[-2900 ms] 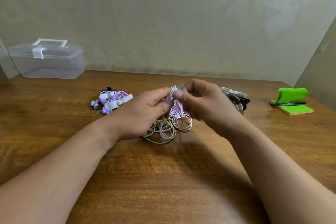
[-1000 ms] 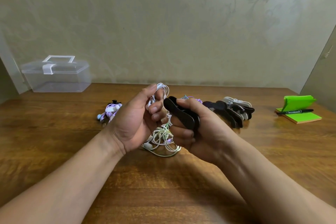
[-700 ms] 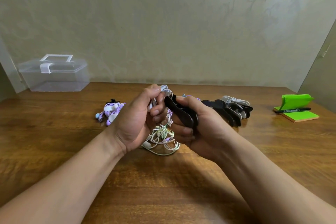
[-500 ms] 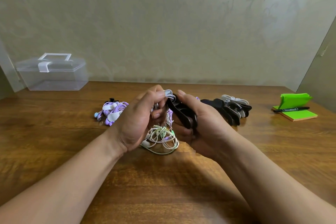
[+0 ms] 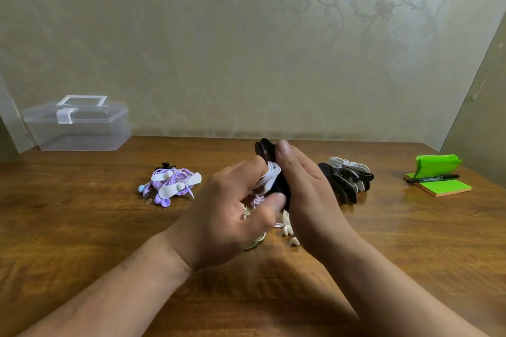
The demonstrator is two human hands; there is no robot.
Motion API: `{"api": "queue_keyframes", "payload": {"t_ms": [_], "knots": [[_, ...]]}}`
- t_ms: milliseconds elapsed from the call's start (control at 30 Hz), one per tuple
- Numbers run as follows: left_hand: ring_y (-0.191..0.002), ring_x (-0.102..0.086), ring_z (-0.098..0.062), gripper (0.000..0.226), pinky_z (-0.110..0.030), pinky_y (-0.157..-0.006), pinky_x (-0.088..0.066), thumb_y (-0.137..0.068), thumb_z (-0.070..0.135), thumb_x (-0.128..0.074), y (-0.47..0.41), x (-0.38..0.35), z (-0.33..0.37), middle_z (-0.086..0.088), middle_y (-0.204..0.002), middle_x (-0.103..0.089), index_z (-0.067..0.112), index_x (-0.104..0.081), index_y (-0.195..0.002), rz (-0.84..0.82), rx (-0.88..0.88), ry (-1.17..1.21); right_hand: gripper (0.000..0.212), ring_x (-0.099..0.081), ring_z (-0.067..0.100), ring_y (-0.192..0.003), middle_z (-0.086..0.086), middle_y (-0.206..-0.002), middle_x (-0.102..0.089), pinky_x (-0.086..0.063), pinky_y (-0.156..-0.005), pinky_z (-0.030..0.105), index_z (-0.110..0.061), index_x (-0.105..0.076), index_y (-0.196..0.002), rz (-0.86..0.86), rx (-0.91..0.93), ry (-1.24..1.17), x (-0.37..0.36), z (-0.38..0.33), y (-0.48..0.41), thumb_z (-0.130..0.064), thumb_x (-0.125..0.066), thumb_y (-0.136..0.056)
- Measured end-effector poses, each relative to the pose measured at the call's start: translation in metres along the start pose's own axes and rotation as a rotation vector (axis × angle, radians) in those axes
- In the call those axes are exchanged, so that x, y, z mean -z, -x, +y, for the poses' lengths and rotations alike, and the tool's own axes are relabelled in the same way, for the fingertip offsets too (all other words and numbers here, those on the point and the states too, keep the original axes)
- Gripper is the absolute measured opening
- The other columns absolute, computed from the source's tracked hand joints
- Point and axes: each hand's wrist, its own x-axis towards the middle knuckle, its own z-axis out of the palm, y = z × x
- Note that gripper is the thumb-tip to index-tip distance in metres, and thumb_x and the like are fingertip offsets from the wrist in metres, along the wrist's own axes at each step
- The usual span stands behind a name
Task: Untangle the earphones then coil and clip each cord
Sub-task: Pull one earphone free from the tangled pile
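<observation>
Half the black clip (image 5: 263, 148) hides behind right hand (image 5: 308, 194) — white cord (image 5: 270, 175) blurred

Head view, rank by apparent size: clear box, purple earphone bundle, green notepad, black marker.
1. clear box
2 and 3. purple earphone bundle and green notepad: they look about alike, so not ranked
4. black marker
</observation>
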Motion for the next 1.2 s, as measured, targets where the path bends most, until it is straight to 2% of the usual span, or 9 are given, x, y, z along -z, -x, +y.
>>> {"api": "queue_keyframes", "payload": {"t_ms": [133,233,300,400,500,633,733,900,1200], "knots": [[-0.069,-0.045,-0.012,0.04,-0.036,-0.061,-0.043,-0.091,0.048,-0.07,-0.001,-0.004,-0.005,0.002,-0.077,-0.05,0.015,-0.048,-0.094,-0.101,0.144,0.107,0.037,-0.074,0.025,-0.1,0.01,-0.103,-0.078,-0.055,-0.09,0.04,-0.024,-0.08,-0.092,0.051,-0.181,0.049,0.009,0.0,-0.006,-0.045,-0.053,-0.107],[-0.067,-0.044,-0.009,0.035,-0.031,-0.061,-0.042,-0.093,0.041,-0.07,0.0,-0.001,-0.008,0.008,-0.075,-0.047,0.014,-0.048,-0.095,-0.125,0.219,0.249,0.041,-0.056,0.034,-0.077,0.022,-0.097,-0.062,-0.045,-0.064,0.04,-0.001,-0.069,-0.112,-0.023,-0.272,-0.042,0.013,0.005,-0.013,-0.039,-0.055,-0.106],[-0.066,-0.041,-0.011,0.031,-0.033,-0.061,-0.04,-0.089,0.043,-0.066,-0.001,0.002,-0.009,0.01,-0.074,-0.045,0.019,-0.047,-0.089,-0.109,0.28,0.334,0.03,-0.058,0.023,-0.072,0.016,-0.096,-0.065,-0.043,-0.057,0.032,-0.011,-0.066,-0.123,-0.043,-0.221,0.007,0.017,0.009,-0.015,-0.032,-0.052,-0.108],[-0.064,-0.043,-0.018,0.022,-0.04,-0.062,-0.044,-0.092,0.036,-0.06,-0.006,0.006,-0.014,-0.003,-0.073,-0.044,0.015,-0.055,-0.087,0.013,0.422,0.608,0.038,-0.066,0.011,-0.103,-0.006,-0.118,-0.067,-0.053,-0.081,0.032,-0.042,-0.057,-0.137,-0.109,0.022,0.298,0.027,0.002,-0.012,-0.026,-0.05,-0.103],[-0.056,-0.04,-0.015,0.018,-0.03,-0.055,-0.047,-0.094,0.025,-0.051,-0.01,0.011,-0.014,-0.002,-0.069,-0.037,0.008,-0.058,-0.091,0.081,0.547,0.99,0.054,-0.055,0.007,-0.13,-0.015,-0.143,-0.055,-0.047,-0.108,0.04,-0.043,-0.051,-0.144,-0.318,0.136,0.457,0.029,-0.002,-0.007,-0.027,-0.062,-0.094],[-0.052,-0.041,-0.011,0.018,-0.026,-0.051,-0.045,-0.091,0.024,-0.057,-0.01,0.01,-0.01,0.004,-0.062,-0.04,0.014,-0.068,-0.082,0.015,0.63,1.122,0.024,-0.067,0.022,-0.117,-0.003,-0.12,-0.069,-0.053,-0.099,0.057,-0.024,-0.06,-0.121,-0.246,0.199,0.41,0.018,0.008,-0.007,-0.03,-0.07,-0.099],[-0.053,-0.04,-0.011,0.015,-0.026,-0.051,-0.045,-0.092,0.026,-0.053,-0.009,0.007,-0.01,0.002,-0.068,-0.032,0.011,-0.051,-0.087,-0.062,0.633,1.244,0.012,-0.068,0.022,-0.108,-0.003,-0.107,-0.069,-0.056,-0.091,0.045,-0.019,-0.057,-0.109,-0.196,0.224,0.386,0.024,0.008,-0.01,-0.019,-0.067,-0.102],[-0.055,-0.042,-0.011,0.018,-0.027,-0.052,-0.046,-0.094,0.027,-0.054,-0.009,0.009,-0.011,0.003,-0.067,-0.035,0.01,-0.059,-0.088,-0.115,0.64,1.272,0.02,-0.067,0.026,-0.112,0.002,-0.115,-0.07,-0.053,-0.095,0.062,-0.02,-0.057,-0.115,-0.289,0.185,0.407,0.03,0.001,-0.012,-0.032,-0.064,-0.102],[-0.062,-0.042,-0.015,0.029,-0.031,-0.056,-0.045,-0.102,0.03,-0.05,-0.009,0.004,-0.008,0.0,-0.071,-0.045,0.009,-0.069,-0.096,-0.14,0.654,1.117,0.027,-0.067,0.044,-0.099,0.015,-0.101,-0.07,-0.052,-0.087,0.068,-0.016,-0.058,-0.11,-0.291,0.136,0.325,0.029,0.004,-0.016,-0.038,-0.068,-0.099]]}}
